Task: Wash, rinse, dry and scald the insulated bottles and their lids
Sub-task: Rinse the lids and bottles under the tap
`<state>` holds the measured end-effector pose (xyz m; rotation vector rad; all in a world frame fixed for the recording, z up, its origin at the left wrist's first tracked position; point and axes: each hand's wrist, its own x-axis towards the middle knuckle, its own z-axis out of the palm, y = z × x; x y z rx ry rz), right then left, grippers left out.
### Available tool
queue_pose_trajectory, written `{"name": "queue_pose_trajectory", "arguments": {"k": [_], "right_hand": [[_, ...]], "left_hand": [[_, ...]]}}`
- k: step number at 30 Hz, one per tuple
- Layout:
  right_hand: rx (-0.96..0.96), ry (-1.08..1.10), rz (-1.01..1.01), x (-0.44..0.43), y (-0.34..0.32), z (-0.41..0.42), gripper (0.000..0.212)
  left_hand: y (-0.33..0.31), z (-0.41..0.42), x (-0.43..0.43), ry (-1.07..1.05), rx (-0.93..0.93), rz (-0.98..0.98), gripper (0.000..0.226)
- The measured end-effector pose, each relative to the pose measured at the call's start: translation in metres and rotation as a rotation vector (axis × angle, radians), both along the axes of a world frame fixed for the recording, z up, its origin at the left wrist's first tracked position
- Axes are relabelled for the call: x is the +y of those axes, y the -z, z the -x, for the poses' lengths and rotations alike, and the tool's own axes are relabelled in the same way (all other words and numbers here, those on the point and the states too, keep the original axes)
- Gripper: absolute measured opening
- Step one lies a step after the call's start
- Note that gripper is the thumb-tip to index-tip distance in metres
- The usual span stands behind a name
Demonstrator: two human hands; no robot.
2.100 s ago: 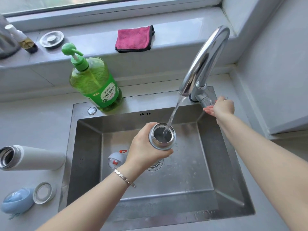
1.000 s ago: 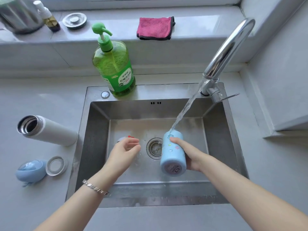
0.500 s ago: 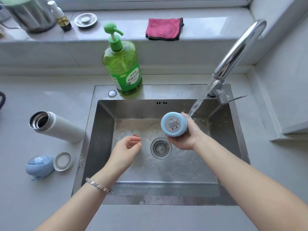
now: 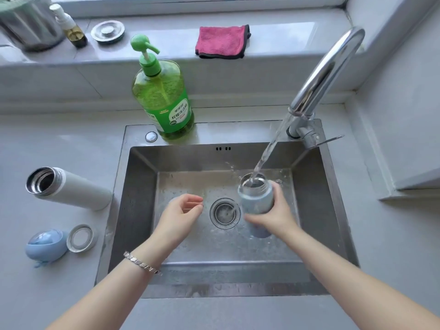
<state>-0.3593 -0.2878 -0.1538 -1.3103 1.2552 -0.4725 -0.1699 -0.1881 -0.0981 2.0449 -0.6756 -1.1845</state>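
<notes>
Steel sink (image 4: 142, 210) under a running tap (image 4: 326, 70): the right hand (image 4: 276, 215) wraps a blue bottle (image 4: 256, 201), mouth up in the stream. The left hand (image 4: 181, 215) hovers loosely curled, holding nothing, beside the drain (image 4: 225, 213), basin walls well apart.

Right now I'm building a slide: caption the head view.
Right hand holds the blue bottle under water from the tap, over the sink.

The blue bottle (image 4: 256, 203) is held upright, uncapped, under running water (image 4: 269, 151) in the sink (image 4: 238, 267). The white bottle (image 4: 71, 189) is laid sideways on the table (image 4: 47, 294), mouth open; blue lid (image 4: 45, 244) and ring (image 4: 79, 238) near it.
</notes>
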Motion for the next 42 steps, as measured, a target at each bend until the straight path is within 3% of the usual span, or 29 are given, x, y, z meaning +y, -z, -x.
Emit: {"name": "queue_pose_trajectory", "arguments": {"k": [3, 8, 14, 21, 26, 31, 35, 39, 42], "right_hand": [[0.030, -0.130, 0.136, 0.010, 0.003, -0.019, 0.083], [0.025, 0.063, 0.245, -0.001, -0.005, -0.024, 0.083], [0.033, 0.075, 0.204, -0.003, -0.010, -0.021, 0.081], [0.189, 0.064, 0.121, -0.012, -0.023, -0.014, 0.080], [0.491, -0.382, -0.289, -0.002, -0.027, -0.004, 0.051], [0.787, -0.852, -0.430, 0.004, -0.037, -0.012, 0.068], [0.923, -0.950, -0.496, 0.002, -0.048, -0.029, 0.063], [1.099, -0.979, -0.630, 0.005, -0.060, -0.033, 0.074], [1.153, -1.007, -0.524, 0.016, -0.065, -0.040, 0.071]], "left_hand": [[0.000, -0.005, 0.008, -0.028, -0.004, -0.004, 0.022], [0.001, -0.015, 0.023, -0.080, -0.009, -0.010, 0.020], [0.003, -0.022, 0.031, -0.102, 0.004, -0.006, 0.017], [0.001, -0.023, 0.044, -0.145, 0.031, 0.010, 0.020], [0.002, -0.026, 0.068, -0.152, 0.053, -0.006, 0.020], [0.010, -0.036, 0.095, -0.175, 0.075, -0.021, 0.019], [0.014, -0.042, 0.111, -0.186, 0.090, -0.002, 0.020], [0.016, -0.049, 0.122, -0.186, 0.112, 0.018, 0.020], [0.013, -0.055, 0.130, -0.195, 0.117, 0.038, 0.020]]}}
